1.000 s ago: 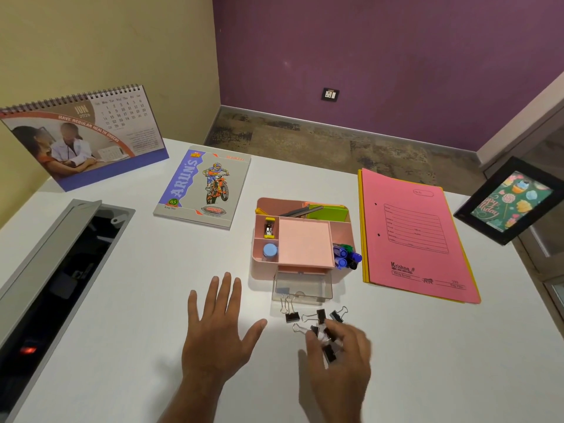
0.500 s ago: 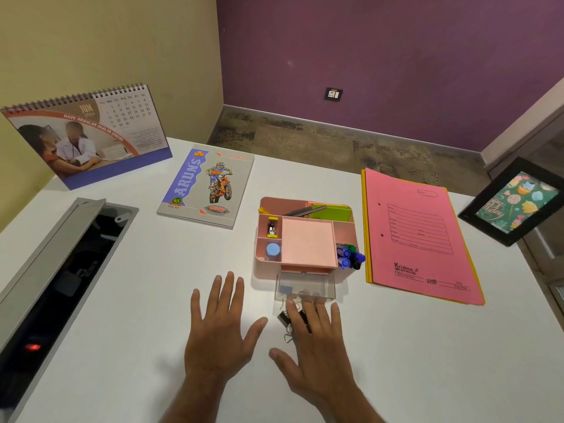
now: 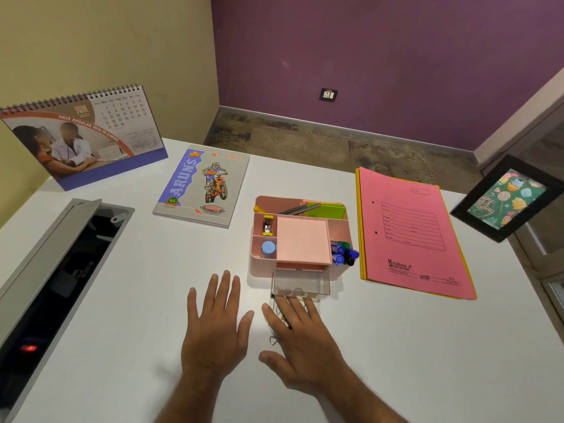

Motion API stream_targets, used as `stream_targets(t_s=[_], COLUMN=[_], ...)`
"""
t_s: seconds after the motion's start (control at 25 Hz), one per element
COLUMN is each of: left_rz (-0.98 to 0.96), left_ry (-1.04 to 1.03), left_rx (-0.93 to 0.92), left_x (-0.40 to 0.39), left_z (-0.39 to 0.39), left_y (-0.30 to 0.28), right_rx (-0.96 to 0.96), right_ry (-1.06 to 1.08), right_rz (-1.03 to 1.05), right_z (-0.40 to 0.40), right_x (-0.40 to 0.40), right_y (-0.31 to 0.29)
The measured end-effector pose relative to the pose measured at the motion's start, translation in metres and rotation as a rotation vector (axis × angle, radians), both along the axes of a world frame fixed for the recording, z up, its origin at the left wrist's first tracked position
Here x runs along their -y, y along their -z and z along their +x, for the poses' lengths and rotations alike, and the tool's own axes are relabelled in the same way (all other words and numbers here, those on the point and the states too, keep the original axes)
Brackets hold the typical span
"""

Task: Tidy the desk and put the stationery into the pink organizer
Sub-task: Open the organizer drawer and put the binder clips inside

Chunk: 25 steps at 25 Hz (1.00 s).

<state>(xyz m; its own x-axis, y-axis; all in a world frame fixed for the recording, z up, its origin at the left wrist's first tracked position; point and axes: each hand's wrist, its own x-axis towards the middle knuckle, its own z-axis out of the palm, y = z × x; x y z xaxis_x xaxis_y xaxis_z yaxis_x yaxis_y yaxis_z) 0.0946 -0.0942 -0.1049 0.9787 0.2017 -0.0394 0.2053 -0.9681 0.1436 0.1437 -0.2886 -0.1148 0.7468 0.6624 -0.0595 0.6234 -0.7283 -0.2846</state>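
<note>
White desk [image 3: 396, 346], organizer [image 3: 300, 239], notebook [image 3: 203, 186], folder [image 3: 412, 236], calendar [image 3: 82, 135]

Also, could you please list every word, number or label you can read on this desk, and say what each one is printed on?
"JUN" and "HAVE REGULAR HEALTH CHECKS": desk calendar; its dates are partly legible, its small paragraph blurred.
"ARUN'S", "NEW", "65": notebook; the oval badge is too small to read.
"Krishna": pink file folder; its form lines are unreadable.
"...lliday", cut off: picture frame.

Lower centre of frame: left hand [image 3: 213, 328] flat on the white desk [image 3: 122, 300], fingers spread. Right hand [image 3: 300, 340] flat over binder clips [image 3: 276, 335] — fingertips at the clear drawer [image 3: 300, 283] of the pink organizer [image 3: 302, 236].
</note>
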Motion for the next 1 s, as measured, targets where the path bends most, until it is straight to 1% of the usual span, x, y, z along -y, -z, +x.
stream_targets(t_s=[0.24, 0.36, 0.44, 0.56, 0.64, 0.72, 0.84, 0.92, 1.0], left_rz=[0.005, -0.024, -0.065, -0.198, -0.219, -0.172, -0.002, 0.079, 0.102], left_ry=[0.04, 0.015, 0.013, 0.118, 0.244, 0.364, 0.482, 0.523, 0.54], left_rx=[-0.02, -0.035, -0.003, 0.08, 0.117, 0.104, 0.133, 0.121, 0.116], left_x=[-0.001, 0.0, 0.002, 0.001, 0.002, 0.006, 0.015, 0.019, 0.02], left_z=[-0.002, -0.002, -0.005, -0.011, -0.011, -0.005, 0.006, 0.01, 0.011], left_y=[0.002, 0.0, -0.002, -0.005, -0.011, -0.019, -0.032, -0.04, -0.043], right_rx=[-0.029, -0.002, 0.022, 0.087, 0.112, 0.159, 0.23, 0.23, 0.177], right_ry=[-0.073, -0.099, -0.11, -0.078, 0.024, 0.145, 0.251, 0.283, 0.337], right_rz=[-0.017, -0.028, -0.018, 0.073, 0.208, 0.346, 0.444, 0.483, 0.523], right_z=[-0.023, -0.029, -0.03, -0.029, -0.029, -0.028, -0.032, -0.035, -0.038], right_x=[0.014, 0.019, 0.021, 0.025, 0.033, 0.04, 0.042, 0.04, 0.038], right_y=[0.009, 0.01, 0.005, -0.008, -0.02, -0.031, -0.044, -0.051, -0.057])
